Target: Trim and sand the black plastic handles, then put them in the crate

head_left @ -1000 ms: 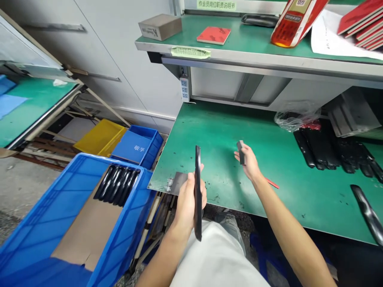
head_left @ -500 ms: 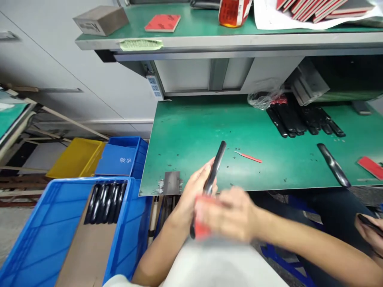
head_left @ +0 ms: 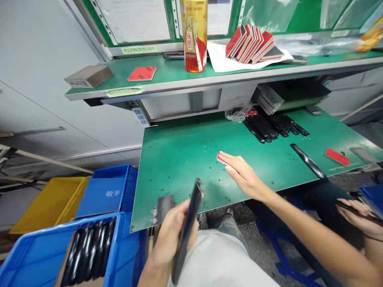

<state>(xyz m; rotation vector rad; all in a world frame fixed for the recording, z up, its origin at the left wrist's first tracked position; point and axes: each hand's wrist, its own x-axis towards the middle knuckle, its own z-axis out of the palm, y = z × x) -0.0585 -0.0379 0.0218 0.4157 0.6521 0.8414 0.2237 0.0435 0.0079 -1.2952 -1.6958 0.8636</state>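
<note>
My left hand (head_left: 172,227) is wrapped around a long, black, handle-like bar (head_left: 191,217), which stands tilted in front of my body. My right hand (head_left: 243,175) reaches out over the green table, its fingers together on a red sanding pad (head_left: 220,157) with a pale edge; only a corner of the pad shows. The two hands are apart. The red-handled craft knife seen earlier is out of sight, perhaps behind my right hand. A dark flat block (head_left: 164,207) lies at the table's front left corner.
Glossy black bars (head_left: 89,251) lie in a blue crate (head_left: 36,255) at left. More black bars (head_left: 263,127) and a single one (head_left: 308,160) are on the table (head_left: 179,155). A shelf (head_left: 119,71) holds a drink bottle (head_left: 196,36) and red pads (head_left: 249,44). At right, a co-worker's hand (head_left: 356,215) holds a black bar.
My right hand has moved away from the bar, forward over the table, with the red pad. My left hand still holds the bar, now lower in view. The head view has tilted up and turned.
</note>
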